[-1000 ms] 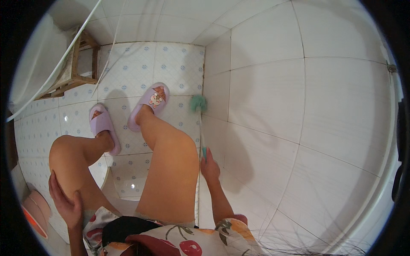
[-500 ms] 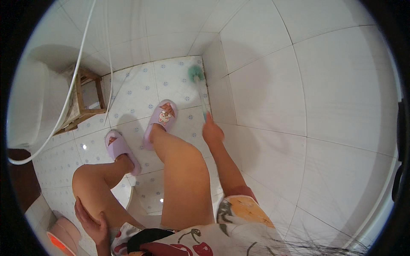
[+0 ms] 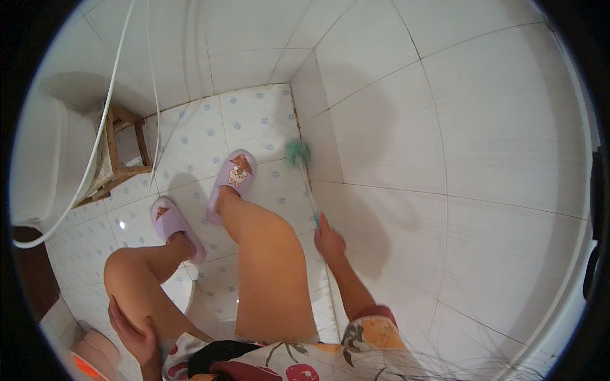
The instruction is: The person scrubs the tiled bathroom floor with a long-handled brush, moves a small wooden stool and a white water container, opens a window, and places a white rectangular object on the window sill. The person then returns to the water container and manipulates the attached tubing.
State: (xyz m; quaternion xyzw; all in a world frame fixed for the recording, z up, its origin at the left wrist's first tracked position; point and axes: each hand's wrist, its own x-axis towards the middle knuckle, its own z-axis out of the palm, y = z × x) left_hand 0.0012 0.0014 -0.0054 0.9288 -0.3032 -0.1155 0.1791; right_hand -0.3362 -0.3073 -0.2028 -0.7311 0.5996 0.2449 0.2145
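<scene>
My right hand [image 3: 330, 240] is closed round the teal grip of a long-handled scrubbing brush [image 3: 306, 184]. The brush's round green bristle head [image 3: 297, 153] presses at the seam where the patterned floor meets the right tiled wall, and looks slightly blurred. My left hand [image 3: 135, 336] rests on the side of my left thigh, fingers stretched along the skin, holding nothing. Near the brush head is my right foot in a lilac slipper [image 3: 232, 181] with an animal face on it. The other slipper [image 3: 170, 219] is further left.
White tiled walls [image 3: 381, 140] close in the right and far sides. At the left, a wooden stool [image 3: 117, 152] stands beside a white rounded tub-like object [image 3: 44, 152], with a white hose [image 3: 105, 120] hanging in front. A pink basin [image 3: 95, 355] sits at the lower left.
The brush head has come toward me along the wall seam, away from the far corner. My right hand has drawn back with it; my left hand stays on the thigh.
</scene>
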